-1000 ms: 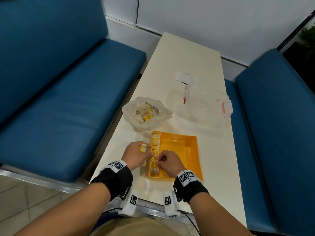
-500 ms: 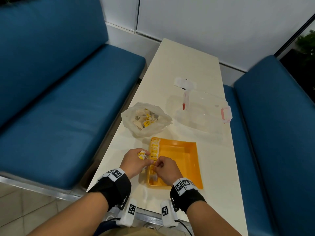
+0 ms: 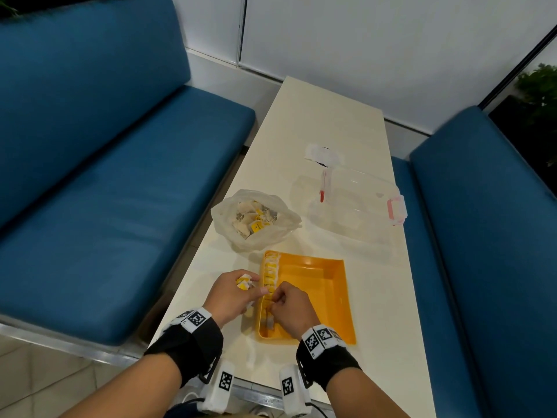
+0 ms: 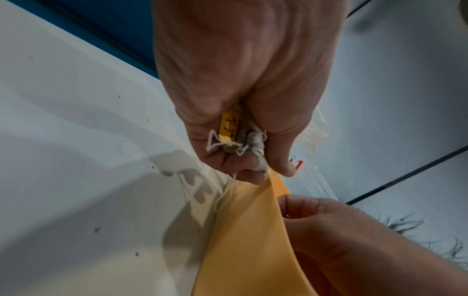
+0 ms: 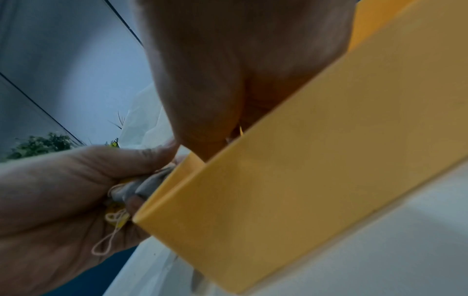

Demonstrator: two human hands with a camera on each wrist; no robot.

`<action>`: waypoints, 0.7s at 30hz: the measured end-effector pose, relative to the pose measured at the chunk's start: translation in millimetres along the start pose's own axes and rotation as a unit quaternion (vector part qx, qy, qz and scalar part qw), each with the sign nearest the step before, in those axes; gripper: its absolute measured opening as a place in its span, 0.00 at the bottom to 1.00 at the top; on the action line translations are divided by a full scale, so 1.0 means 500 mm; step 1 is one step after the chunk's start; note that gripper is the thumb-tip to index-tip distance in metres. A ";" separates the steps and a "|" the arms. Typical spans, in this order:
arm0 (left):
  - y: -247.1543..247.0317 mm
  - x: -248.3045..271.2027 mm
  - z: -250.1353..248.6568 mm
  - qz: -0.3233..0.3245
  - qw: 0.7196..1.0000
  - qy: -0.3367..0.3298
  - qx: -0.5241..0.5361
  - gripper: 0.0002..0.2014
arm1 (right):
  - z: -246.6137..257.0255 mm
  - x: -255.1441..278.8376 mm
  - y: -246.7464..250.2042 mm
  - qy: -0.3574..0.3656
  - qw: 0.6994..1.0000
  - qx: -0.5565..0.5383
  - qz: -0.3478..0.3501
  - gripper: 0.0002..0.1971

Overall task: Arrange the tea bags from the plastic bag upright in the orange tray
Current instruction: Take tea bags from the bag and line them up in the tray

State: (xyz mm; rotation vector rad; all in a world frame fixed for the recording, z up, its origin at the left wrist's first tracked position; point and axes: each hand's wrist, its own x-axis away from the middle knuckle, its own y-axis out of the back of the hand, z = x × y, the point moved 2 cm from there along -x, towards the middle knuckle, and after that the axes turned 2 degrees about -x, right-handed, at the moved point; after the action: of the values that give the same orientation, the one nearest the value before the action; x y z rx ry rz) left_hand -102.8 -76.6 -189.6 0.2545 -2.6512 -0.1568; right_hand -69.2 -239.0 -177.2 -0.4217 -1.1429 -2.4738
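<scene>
The orange tray [image 3: 319,285] lies on the cream table near its front edge. A row of tea bags [image 3: 270,273] with yellow tags stands upright along the tray's left wall. My left hand [image 3: 238,292] sits just outside that wall and grips a bunch of tea bags [image 4: 239,133] with strings hanging. My right hand [image 3: 287,307] is inside the tray's left side, fingers curled and pinching a tea bag at the near end of the row. The plastic bag [image 3: 256,218] with several more tea bags lies open behind the tray.
A clear plastic box [image 3: 355,200] with pink latches stands at the back right of the table [image 3: 325,116], a small white wrapper [image 3: 322,152] behind it. Blue benches [image 3: 105,176] run along both sides. The tray's right part holds nothing.
Both hands stay at the tray's left wall. The head camera has tilted, so the scene sits lower in view. The right hand's fingers have shifted slightly along the row.
</scene>
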 end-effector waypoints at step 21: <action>-0.005 0.045 -0.117 0.110 0.949 0.138 0.263 0.39 | 0.162 0.060 0.093 0.217 0.971 -0.101 0.009 0.17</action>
State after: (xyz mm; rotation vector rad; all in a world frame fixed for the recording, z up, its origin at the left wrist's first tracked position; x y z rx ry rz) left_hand -94.8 -87.4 -128.2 0.1334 -2.3698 0.6202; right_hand -65.3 -210.3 -83.3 0.0597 -0.7125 -2.5027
